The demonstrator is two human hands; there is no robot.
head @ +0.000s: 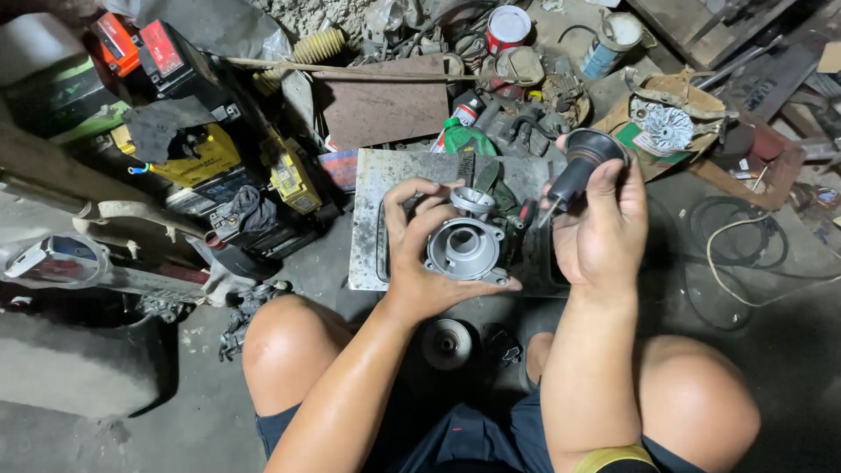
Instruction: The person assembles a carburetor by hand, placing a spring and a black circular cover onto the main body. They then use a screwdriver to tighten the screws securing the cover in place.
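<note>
Nearest, between the bare knees, a round grey disc [447, 343] lies on the floor [201, 412], with a small dark part [502, 346] just beside it. Above them the left hand [420, 254] wraps its fingers [412, 197] round a grey metal carburettor [466, 247], thumb under it, its round bore facing up and showing hollow. The right hand [600, 232] is closed on a black slide [580, 166] with a wide rubber rim and a thin needle pointing down toward the carburettor, just beside it but not touching.

Both hands hover over a worn metal plate [372, 219] on the floor, which the arms partly hide. Left of the plate, black and yellow batteries [206, 162] stand packed together, a dark rag [250, 210] draped on one. Right of it, a black cable [727, 254] and a pale cord [745, 289] coil on the floor.

Farther back, an open torn box [666, 96] holds a silvery finned wheel [664, 127]. A rusty sheet [381, 109] leans behind the plate, a green bottle [464, 138] next to it. At the far edge stand a red-and-white can [506, 28] and a blue can [613, 39]; what they hold cannot be seen.
</note>
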